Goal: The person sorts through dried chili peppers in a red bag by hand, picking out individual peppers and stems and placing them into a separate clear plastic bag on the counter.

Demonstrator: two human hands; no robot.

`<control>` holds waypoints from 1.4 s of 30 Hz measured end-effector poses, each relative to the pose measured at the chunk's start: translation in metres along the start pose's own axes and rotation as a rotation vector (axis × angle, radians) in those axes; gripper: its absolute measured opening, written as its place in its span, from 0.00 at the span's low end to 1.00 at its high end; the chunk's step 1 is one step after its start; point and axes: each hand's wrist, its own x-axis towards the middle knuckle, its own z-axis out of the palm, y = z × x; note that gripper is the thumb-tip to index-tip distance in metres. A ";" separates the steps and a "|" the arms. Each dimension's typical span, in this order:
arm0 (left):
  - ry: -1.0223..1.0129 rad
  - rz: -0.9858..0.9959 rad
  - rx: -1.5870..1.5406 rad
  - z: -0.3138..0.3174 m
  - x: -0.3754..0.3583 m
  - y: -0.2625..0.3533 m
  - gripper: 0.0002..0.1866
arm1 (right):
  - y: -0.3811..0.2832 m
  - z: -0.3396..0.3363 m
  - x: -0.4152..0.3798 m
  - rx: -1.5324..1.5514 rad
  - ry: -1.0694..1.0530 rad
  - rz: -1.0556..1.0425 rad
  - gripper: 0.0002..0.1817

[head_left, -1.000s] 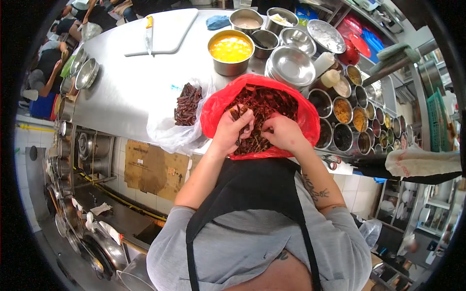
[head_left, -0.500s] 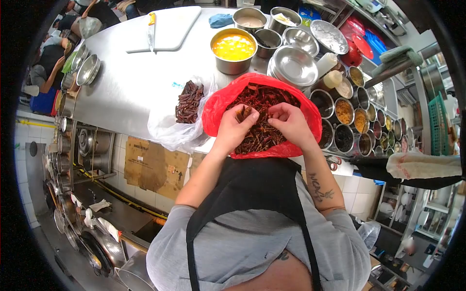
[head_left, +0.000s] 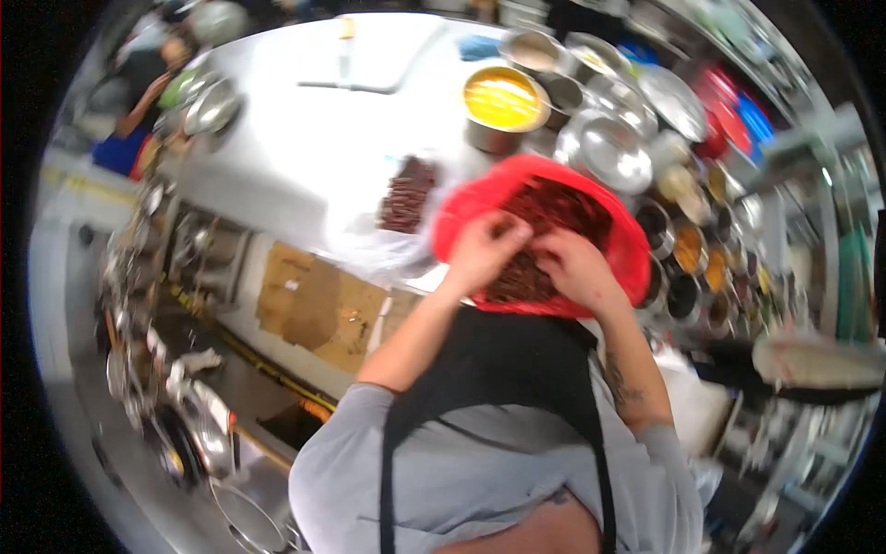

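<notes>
Fingerwork over the red bag [head_left: 630, 249]: my left hand [head_left: 482, 251] and right hand [head_left: 574, 266] were curled nearly closed, hold too blurred to tell; the next move needed steady fingertips.

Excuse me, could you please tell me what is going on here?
A person has the left hand and right hand close together over an open red bag of dark red dried pieces. Blur hides what the fingers hold. More dark pieces lie on white plastic beside it, with a pot of something yellow beyond.
</notes>
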 end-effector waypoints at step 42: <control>-0.011 0.016 -0.499 0.017 0.001 -0.007 0.11 | -0.018 0.001 -0.013 -0.210 -0.283 0.129 0.18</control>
